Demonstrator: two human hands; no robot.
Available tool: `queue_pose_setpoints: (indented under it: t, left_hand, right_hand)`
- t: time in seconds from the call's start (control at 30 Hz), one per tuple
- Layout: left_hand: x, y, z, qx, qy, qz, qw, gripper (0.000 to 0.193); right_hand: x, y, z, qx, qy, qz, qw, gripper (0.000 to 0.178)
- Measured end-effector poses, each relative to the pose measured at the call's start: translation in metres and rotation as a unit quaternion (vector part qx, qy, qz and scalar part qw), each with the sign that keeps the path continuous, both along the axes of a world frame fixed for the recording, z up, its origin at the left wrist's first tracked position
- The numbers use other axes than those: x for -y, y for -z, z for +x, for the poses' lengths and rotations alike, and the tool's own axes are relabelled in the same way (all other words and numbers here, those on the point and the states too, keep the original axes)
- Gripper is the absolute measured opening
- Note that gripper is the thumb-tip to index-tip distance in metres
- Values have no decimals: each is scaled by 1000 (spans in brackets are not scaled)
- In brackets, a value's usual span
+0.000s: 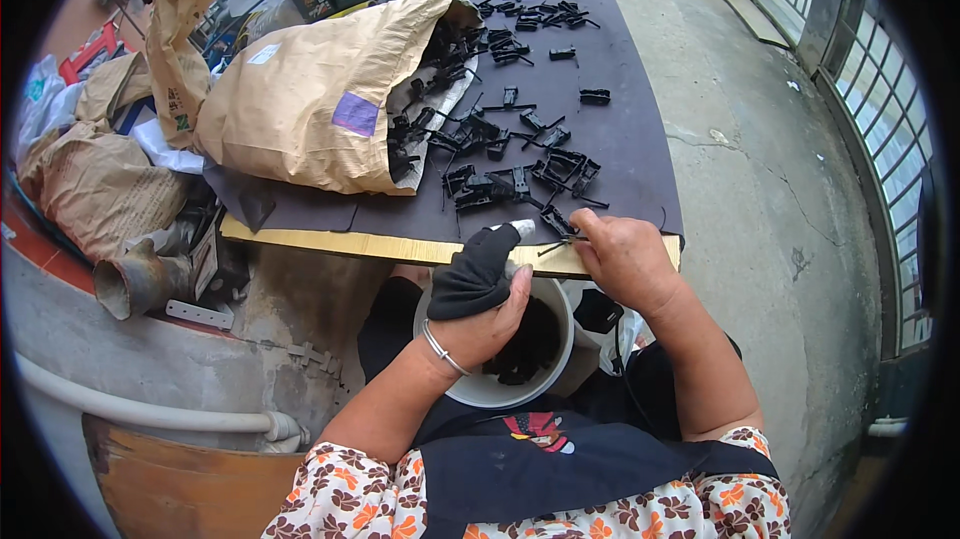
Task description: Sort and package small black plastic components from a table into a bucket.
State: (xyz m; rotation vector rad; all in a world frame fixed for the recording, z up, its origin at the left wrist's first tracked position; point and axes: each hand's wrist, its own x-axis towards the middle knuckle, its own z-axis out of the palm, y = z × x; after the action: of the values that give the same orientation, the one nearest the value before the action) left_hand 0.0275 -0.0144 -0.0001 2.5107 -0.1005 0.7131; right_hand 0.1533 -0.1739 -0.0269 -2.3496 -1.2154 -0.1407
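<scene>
My right hand [632, 261] is closed in a pinch at the table's front edge, on the end of a black plastic part [556, 222] with a thin stem. Just left of it, over a white bucket, is my left hand [482, 289]. A black cloth covering hides most of its fingers, and one fingertip is wrapped in white. That wrapped tip points toward the part, though contact cannot be made out. The left thumb lies along the covering; whether the palm holds anything is hidden. Several similar black parts [490, 187] lie loose on the dark tabletop [625, 154].
A large brown paper sack [300, 104] lies on the table, its mouth spilling black parts. Below the table edge, the white bucket [562, 354] between my legs holds dark pieces. Crumpled sacks [110, 164] and a pipe fitting [140, 279] are at left; a barred railing [885, 119] is at right.
</scene>
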Motion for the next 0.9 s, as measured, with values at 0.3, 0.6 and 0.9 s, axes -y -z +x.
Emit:
queue_pose_setpoints:
  t: [0.3,0.6,0.9]
  left_hand:
    - [8,7,18,-72,13,-33,997,34]
    - [-3,0,20,-144,21,-69,987,40]
    - [-11,10,20,-129,84,-161,975,38]
  right_hand:
    - [5,3,6,40,0,-9,999,10]
    - [-1,-9,-14,114,-172,153,966,8]
    - [-10,-9,-20,3,-199,305,931,18]
